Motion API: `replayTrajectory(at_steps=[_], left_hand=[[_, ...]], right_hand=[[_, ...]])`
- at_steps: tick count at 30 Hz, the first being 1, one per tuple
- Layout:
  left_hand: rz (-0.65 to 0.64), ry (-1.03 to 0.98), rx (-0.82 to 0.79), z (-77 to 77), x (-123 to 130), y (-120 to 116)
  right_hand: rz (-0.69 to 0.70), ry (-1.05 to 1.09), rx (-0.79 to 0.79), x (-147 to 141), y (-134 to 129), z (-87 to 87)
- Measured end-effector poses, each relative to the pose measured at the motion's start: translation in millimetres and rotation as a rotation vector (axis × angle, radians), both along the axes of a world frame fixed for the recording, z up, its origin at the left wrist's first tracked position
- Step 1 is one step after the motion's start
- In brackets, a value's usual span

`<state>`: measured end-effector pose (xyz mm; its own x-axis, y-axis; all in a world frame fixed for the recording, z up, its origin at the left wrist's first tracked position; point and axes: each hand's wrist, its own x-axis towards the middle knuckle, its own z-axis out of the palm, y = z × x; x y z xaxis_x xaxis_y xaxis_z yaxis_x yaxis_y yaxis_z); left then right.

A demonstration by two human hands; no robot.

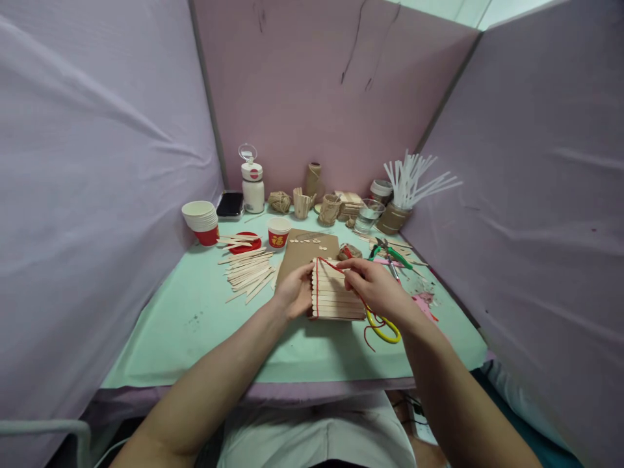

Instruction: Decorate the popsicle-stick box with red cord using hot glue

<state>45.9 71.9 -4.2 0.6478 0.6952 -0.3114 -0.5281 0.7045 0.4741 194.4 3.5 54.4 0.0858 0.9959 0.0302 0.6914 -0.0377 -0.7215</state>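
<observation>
A box-like piece made of popsicle sticks [336,300] stands on the table in front of me. My left hand [296,290] grips its left side, the fingers partly hidden behind it. Red cord [318,286] runs down the left end of the sticks and across the top edge. My right hand [373,281] is over the upper right of the piece, its fingers pinched on the cord, whose loose end trails down to the right. Yellow-handled scissors [394,335] lie under that loose end, partly covered by my right forearm.
Loose popsicle sticks [249,272] lie left of a brown board [307,250]. Paper cups [201,221], a red-and-white cup [278,233] and a white bottle [253,192] stand farther back. Green-handled pliers [397,255], a water cup [368,218] and white strips in a holder [394,218] are at the right.
</observation>
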Motion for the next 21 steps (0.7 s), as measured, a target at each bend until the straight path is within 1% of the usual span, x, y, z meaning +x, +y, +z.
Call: replayTrajectory(at_steps=[2,6,9,14,21], left_hand=[[-0.003,0.001,-0.003,-1.1,0.2,0.3],[0.012,0.025,-0.001,-0.7,0.3,-0.7],[0.01,0.04,0.014,0.7,0.1,-1.8],[-0.033,0.04,0.023,-0.4,-0.4,-1.0],[-0.021,0.065,-0.019,-1.3,-0.3,-0.8]], right_hand=[[0.007,0.121,-0.052,1.1,3.7,0.9],[0.016,0.429,-0.131,5.5,10.5,0.4],[0.033,0.514,-0.168,7.5,12.2,2.6],[0.063,0.402,-0.209,2.2,12.1,11.6],[0.136,0.209,-0.219,-2.7,17.3,20.0]])
